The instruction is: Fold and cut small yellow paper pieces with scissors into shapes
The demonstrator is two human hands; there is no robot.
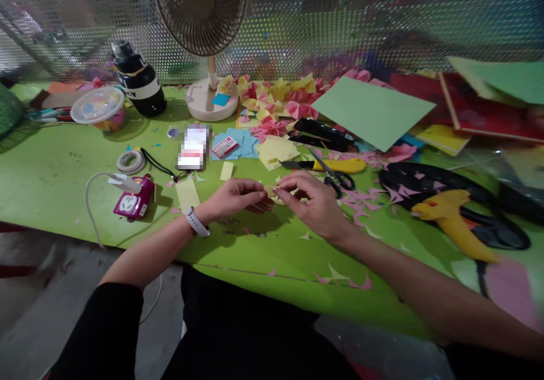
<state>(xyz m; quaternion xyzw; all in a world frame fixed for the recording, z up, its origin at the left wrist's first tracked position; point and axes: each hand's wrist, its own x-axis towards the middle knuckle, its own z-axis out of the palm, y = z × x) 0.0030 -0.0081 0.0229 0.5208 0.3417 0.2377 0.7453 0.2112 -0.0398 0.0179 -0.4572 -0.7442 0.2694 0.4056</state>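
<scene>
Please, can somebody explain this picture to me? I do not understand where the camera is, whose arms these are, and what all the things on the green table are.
The camera sits on a person's head and looks down, so the two arms are that person's own. There is no machine, only bare hands. The left hand, with a white wristband, and the right hand meet over the green table and together pinch a small yellow piece of paper.

Around them lie paper scraps, yellow-handled scissors, a yellow glue gun, a roll of tape and a pink power strip. Further back stand a fan, a dark bottle, a lidded plastic bowl, folded pink and yellow paper shapes and a big green sheet.
</scene>
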